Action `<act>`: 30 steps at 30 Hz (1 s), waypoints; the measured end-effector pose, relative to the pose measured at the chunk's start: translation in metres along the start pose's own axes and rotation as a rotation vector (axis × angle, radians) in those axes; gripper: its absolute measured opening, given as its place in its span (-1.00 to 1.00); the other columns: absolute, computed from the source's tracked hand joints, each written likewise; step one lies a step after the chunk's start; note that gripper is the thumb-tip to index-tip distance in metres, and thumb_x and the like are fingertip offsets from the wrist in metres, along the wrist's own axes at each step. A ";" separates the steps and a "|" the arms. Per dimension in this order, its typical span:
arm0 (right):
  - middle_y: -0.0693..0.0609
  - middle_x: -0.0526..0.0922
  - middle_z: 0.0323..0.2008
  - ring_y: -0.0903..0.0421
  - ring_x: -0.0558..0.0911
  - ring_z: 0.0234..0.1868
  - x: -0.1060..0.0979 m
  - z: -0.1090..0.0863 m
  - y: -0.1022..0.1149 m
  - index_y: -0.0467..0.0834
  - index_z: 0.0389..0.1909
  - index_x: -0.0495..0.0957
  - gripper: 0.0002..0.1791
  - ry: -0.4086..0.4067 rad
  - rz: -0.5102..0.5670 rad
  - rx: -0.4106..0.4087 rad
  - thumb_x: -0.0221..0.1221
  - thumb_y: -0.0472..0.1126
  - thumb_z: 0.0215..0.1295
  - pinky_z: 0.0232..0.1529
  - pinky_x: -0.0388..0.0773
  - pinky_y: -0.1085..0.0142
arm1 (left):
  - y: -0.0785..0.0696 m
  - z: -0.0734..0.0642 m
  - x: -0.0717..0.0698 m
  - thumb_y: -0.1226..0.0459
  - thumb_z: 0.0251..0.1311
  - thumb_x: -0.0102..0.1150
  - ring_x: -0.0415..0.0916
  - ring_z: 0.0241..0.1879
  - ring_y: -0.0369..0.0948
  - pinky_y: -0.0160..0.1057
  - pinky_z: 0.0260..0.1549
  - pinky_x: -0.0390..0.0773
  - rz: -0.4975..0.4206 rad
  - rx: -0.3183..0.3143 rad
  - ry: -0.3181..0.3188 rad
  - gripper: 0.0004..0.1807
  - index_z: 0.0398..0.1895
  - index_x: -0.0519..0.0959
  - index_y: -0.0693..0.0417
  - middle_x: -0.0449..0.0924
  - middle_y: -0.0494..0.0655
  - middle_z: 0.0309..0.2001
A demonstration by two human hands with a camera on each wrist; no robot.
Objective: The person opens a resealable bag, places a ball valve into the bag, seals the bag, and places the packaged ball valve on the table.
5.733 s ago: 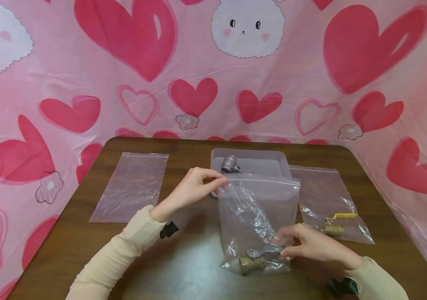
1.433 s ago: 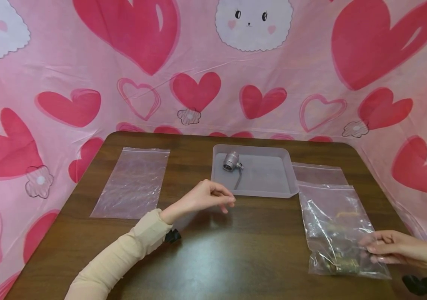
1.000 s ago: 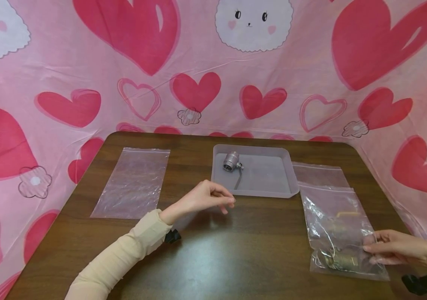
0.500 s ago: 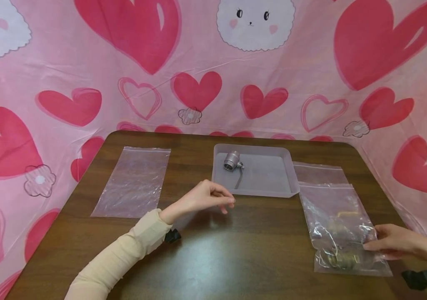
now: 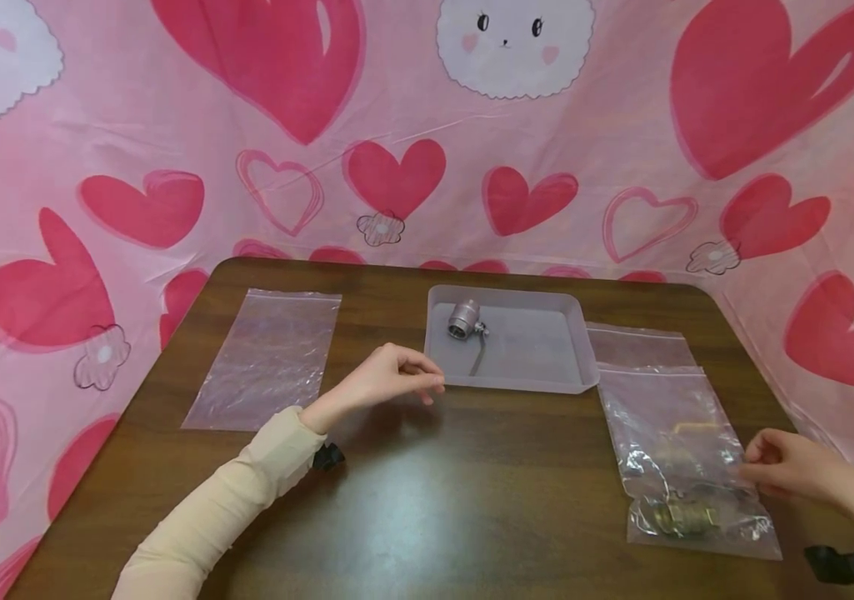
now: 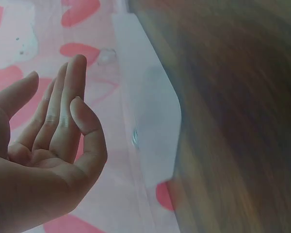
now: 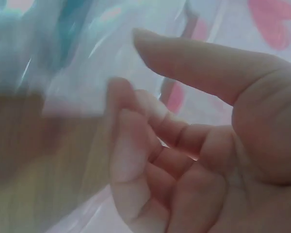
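My left hand hovers before the tray with loosely bent fingers; in the left wrist view the hand holds nothing. A frosted plastic tray bears a silver ball valve with a thin lever. At the right, a clear zip bag holds a brass ball valve near its bottom. It lies over a second zip bag, whose yellow lever shows faintly through. Beside the upper bag's right edge is my right hand. The right wrist view shows a gap between its thumb and bent fingers.
A flat zip bag with nothing visible inside lies at the left of the brown wooden table. Behind the table hangs a pink cloth printed with hearts.
Earlier my hands held the bag with the brass valve before the tray; it now lies on the other bag at right. My right hand has let go of it. The left hand has shifted slightly left.
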State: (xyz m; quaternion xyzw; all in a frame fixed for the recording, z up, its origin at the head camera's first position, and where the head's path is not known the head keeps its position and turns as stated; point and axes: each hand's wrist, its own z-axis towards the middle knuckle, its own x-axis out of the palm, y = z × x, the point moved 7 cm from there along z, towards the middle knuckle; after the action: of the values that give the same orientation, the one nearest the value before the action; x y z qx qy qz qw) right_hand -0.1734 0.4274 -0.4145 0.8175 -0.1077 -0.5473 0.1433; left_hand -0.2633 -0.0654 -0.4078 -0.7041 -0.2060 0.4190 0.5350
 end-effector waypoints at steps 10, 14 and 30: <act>0.17 0.62 -0.51 0.40 0.58 -0.50 0.018 0.014 0.088 -0.29 -0.27 0.50 -0.82 -0.015 0.237 -0.186 0.18 -0.22 0.38 -0.49 0.56 0.41 | 0.014 -0.013 -0.051 0.16 0.28 0.27 0.75 -0.24 0.08 -0.09 0.03 0.60 0.108 -0.052 -0.142 -0.74 -0.09 0.71 0.12 0.77 0.16 -0.18; 0.09 0.69 -0.44 0.34 0.64 -0.46 0.034 0.022 0.130 -0.35 -0.20 0.52 -0.79 0.056 0.358 -0.292 0.13 -0.23 0.43 -0.43 0.62 0.36 | 0.023 -0.020 -0.072 0.13 0.27 0.28 0.74 -0.21 0.07 -0.14 -0.07 0.60 0.157 -0.095 -0.202 -0.70 -0.05 0.70 0.12 0.78 0.10 -0.25; -0.27 0.72 -0.25 0.11 0.72 -0.33 0.080 0.045 0.258 -0.41 -0.06 0.49 -0.70 0.213 0.546 -0.488 0.17 -0.22 0.40 -0.28 0.69 0.27 | 0.062 -0.041 -0.156 0.18 0.32 0.22 0.72 -0.14 0.13 0.05 -0.11 0.67 0.313 -0.203 -0.376 -0.67 0.01 0.64 0.24 0.72 0.27 -0.09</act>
State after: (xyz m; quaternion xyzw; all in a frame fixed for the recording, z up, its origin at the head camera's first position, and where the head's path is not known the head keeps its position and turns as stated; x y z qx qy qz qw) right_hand -0.1897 0.1538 -0.4093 0.7529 -0.1727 -0.4104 0.4846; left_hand -0.3279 -0.2251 -0.4043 -0.6874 -0.2314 0.5972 0.3425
